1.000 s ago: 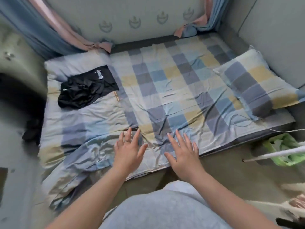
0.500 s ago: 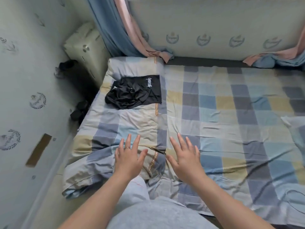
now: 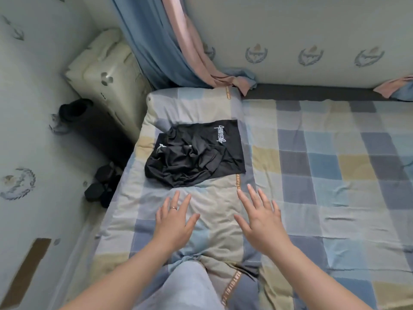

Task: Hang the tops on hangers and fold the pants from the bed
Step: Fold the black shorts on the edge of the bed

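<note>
While both your hands hover spread and empty, left hand (image 3: 174, 224) sits nearer: black garment (image 3: 194, 156) lies crumpled just beyond its fingertips, up-left of right hand (image 3: 260, 217), long axis crosswise.

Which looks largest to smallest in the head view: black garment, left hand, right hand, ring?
1. black garment
2. left hand and right hand: about alike, unranked; both are nearer the camera than the garment
3. ring, on the left hand

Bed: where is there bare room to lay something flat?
The sheet right of the black clothes is bare. A narrow strip is free between the clothes and the left hand and right hand. Crowded only where the clothes lie.
</note>
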`<action>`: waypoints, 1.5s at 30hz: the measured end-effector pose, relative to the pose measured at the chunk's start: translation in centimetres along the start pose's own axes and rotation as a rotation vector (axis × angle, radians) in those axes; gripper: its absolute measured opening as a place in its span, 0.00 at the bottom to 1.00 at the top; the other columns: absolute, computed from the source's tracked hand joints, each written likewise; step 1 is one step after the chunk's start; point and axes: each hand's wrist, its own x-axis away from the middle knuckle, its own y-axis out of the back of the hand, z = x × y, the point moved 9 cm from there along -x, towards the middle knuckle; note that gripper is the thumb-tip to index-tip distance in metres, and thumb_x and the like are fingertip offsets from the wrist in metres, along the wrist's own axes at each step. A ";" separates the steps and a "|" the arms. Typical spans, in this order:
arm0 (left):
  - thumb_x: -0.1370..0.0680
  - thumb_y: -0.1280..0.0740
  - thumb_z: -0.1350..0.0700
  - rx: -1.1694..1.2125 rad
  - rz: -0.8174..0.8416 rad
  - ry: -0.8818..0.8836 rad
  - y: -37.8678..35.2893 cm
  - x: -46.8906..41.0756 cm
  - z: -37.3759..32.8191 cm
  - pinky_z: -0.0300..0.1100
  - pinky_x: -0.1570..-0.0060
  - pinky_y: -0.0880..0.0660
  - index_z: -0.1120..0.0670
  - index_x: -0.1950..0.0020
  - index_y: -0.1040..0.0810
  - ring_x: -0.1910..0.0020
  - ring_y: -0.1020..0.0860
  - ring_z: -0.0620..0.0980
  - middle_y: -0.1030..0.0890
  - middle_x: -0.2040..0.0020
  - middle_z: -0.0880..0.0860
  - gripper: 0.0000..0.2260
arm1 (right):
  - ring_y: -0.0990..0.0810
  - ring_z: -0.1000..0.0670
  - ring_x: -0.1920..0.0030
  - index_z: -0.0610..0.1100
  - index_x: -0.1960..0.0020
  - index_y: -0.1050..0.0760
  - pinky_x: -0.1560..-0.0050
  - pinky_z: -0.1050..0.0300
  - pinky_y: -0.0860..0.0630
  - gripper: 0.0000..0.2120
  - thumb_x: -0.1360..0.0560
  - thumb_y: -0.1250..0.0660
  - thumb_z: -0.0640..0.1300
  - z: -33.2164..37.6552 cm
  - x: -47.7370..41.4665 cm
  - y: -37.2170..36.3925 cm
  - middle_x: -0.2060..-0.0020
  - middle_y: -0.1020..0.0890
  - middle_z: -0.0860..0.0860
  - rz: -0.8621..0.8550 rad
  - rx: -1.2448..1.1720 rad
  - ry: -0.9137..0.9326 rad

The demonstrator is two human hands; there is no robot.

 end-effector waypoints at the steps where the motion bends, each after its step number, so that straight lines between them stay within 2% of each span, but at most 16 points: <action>1: 0.19 0.51 0.33 -0.028 0.039 -0.016 -0.5 -3.2 0.8 0.55 0.24 0.53 0.40 0.19 0.52 0.19 0.58 0.54 0.58 0.17 0.47 0.30 | 0.60 0.49 0.19 0.61 0.20 0.59 0.22 0.42 0.56 0.31 0.18 0.50 0.63 -0.2 -2.8 -1.1 0.19 0.60 0.56 0.025 -0.014 -0.045; 5: 0.19 0.50 0.33 -0.107 0.143 -0.148 -3.4 -14.4 0.6 0.55 0.23 0.52 0.41 0.18 0.53 0.19 0.58 0.54 0.57 0.17 0.49 0.31 | 0.58 0.49 0.19 0.61 0.20 0.58 0.22 0.44 0.51 0.31 0.18 0.48 0.62 -2.7 -11.9 -5.3 0.19 0.59 0.56 0.102 -0.042 -0.195; 9: 0.20 0.46 0.34 -0.200 0.163 -0.276 -8.5 -24.9 -1.3 0.55 0.23 0.51 0.41 0.19 0.56 0.19 0.58 0.55 0.59 0.18 0.50 0.34 | 0.57 0.50 0.19 0.61 0.20 0.58 0.24 0.46 0.47 0.32 0.18 0.46 0.61 -5.2 -21.1 -9.9 0.19 0.57 0.57 0.136 -0.007 -0.195; 11: 0.21 0.42 0.34 -0.232 0.174 -0.314 -11.8 -29.2 -2.1 0.58 0.24 0.51 0.41 0.19 0.59 0.20 0.59 0.57 0.62 0.18 0.50 0.37 | 0.56 0.49 0.19 0.61 0.20 0.58 0.25 0.46 0.45 0.33 0.18 0.45 0.60 -6.7 -25.1 -12.6 0.19 0.57 0.57 0.148 0.023 -0.186; 13: 0.24 0.38 0.32 -0.223 0.165 -0.315 -14.8 -33.1 -2.5 0.66 0.26 0.48 0.37 0.21 0.62 0.20 0.60 0.60 0.65 0.19 0.48 0.42 | 0.56 0.48 0.19 0.61 0.20 0.59 0.25 0.42 0.43 0.35 0.19 0.42 0.59 -8.5 -28.5 -15.1 0.19 0.58 0.57 0.161 0.058 -0.191; 16: 0.29 0.39 0.24 -0.164 0.077 -0.139 -18.0 -38.0 -0.7 0.76 0.35 0.45 0.31 0.24 0.65 0.21 0.59 0.64 0.65 0.20 0.45 0.44 | 0.60 0.45 0.20 0.64 0.21 0.61 0.28 0.33 0.41 0.41 0.22 0.35 0.54 -11.7 -32.5 -18.2 0.20 0.62 0.58 0.171 0.125 -0.240; 18: 0.31 0.40 0.23 -0.164 -0.028 -0.080 -19.6 -39.5 0.5 0.79 0.37 0.47 0.30 0.24 0.63 0.22 0.59 0.65 0.62 0.19 0.46 0.44 | 0.61 0.43 0.20 0.66 0.22 0.61 0.31 0.29 0.39 0.46 0.25 0.31 0.53 -13.5 -34.8 -19.3 0.21 0.64 0.58 0.148 0.142 -0.255; 21: 0.32 0.33 0.30 -0.181 -0.186 -0.101 -21.1 -40.1 1.2 0.80 0.37 0.48 0.30 0.23 0.57 0.22 0.57 0.65 0.57 0.19 0.46 0.45 | 0.53 0.42 0.20 0.66 0.22 0.56 0.30 0.35 0.35 0.50 0.29 0.25 0.53 -14.5 -37.3 -20.4 0.20 0.62 0.57 0.152 0.067 -0.179; 23: 0.34 0.30 0.33 -0.200 -0.252 -0.118 -21.9 -40.6 1.4 0.79 0.37 0.46 0.30 0.22 0.55 0.22 0.54 0.64 0.54 0.19 0.46 0.47 | 0.44 0.41 0.22 0.63 0.20 0.49 0.26 0.43 0.36 0.46 0.28 0.24 0.51 -14.8 -38.4 -20.7 0.19 0.56 0.53 0.146 -0.041 -0.119; 27: 0.32 0.40 0.35 -0.208 -0.282 -0.126 -21.8 -40.8 1.0 0.77 0.36 0.44 0.31 0.22 0.53 0.22 0.52 0.65 0.53 0.19 0.47 0.40 | 0.33 0.42 0.26 0.56 0.24 0.34 0.30 0.45 0.31 0.25 0.20 0.34 0.49 -15.2 -39.5 -19.4 0.20 0.41 0.52 0.026 -0.091 -0.111; 29: 0.31 0.38 0.37 -0.204 -0.285 -0.118 -21.9 -40.6 1.0 0.76 0.35 0.45 0.31 0.22 0.53 0.22 0.53 0.64 0.54 0.19 0.47 0.39 | 0.31 0.43 0.28 0.56 0.27 0.29 0.33 0.46 0.28 0.19 0.18 0.39 0.48 -15.1 -39.8 -18.8 0.22 0.36 0.53 -0.034 -0.067 -0.151; 31: 0.29 0.35 0.39 -0.202 -0.283 -0.115 -21.8 -40.7 1.1 0.76 0.35 0.46 0.31 0.22 0.54 0.22 0.54 0.64 0.55 0.19 0.47 0.40 | 0.27 0.43 0.32 0.55 0.30 0.25 0.38 0.46 0.25 0.17 0.17 0.41 0.48 -14.4 -39.6 -18.4 0.26 0.30 0.55 -0.070 -0.044 -0.156; 34: 0.27 0.37 0.42 -0.204 -0.237 -0.128 -21.5 -40.5 1.0 0.76 0.34 0.48 0.30 0.23 0.57 0.22 0.56 0.63 0.58 0.19 0.46 0.38 | 0.24 0.41 0.39 0.52 0.37 0.20 0.48 0.44 0.22 0.15 0.17 0.42 0.48 -13.3 -37.7 -18.1 0.37 0.23 0.55 -0.129 -0.064 -0.151; 37: 0.24 0.40 0.44 -0.178 -0.126 -0.157 -21.0 -39.9 0.8 0.76 0.33 0.50 0.29 0.24 0.59 0.21 0.60 0.62 0.61 0.19 0.46 0.36 | 0.28 0.43 0.32 0.52 0.34 0.21 0.40 0.45 0.25 0.15 0.17 0.41 0.48 -13.4 -34.1 -19.1 0.29 0.26 0.55 -0.086 -0.075 -0.245; 40: 0.22 0.39 0.50 -0.120 0.026 -0.234 -19.8 -38.4 0.3 0.75 0.31 0.51 0.30 0.23 0.55 0.21 0.62 0.60 0.61 0.19 0.45 0.35 | 0.32 0.45 0.29 0.54 0.32 0.23 0.35 0.47 0.29 0.16 0.17 0.41 0.49 -12.5 -29.7 -20.3 0.27 0.28 0.57 -0.014 -0.092 -0.294; 45: 0.24 0.41 0.58 -0.114 0.209 -0.346 -19.0 -30.6 0.8 0.69 0.27 0.51 0.31 0.23 0.44 0.20 0.54 0.58 0.53 0.18 0.44 0.34 | 0.33 0.45 0.28 0.53 0.31 0.23 0.35 0.49 0.31 0.17 0.18 0.40 0.47 -10.8 -20.2 -22.9 0.29 0.27 0.55 0.108 -0.129 -0.342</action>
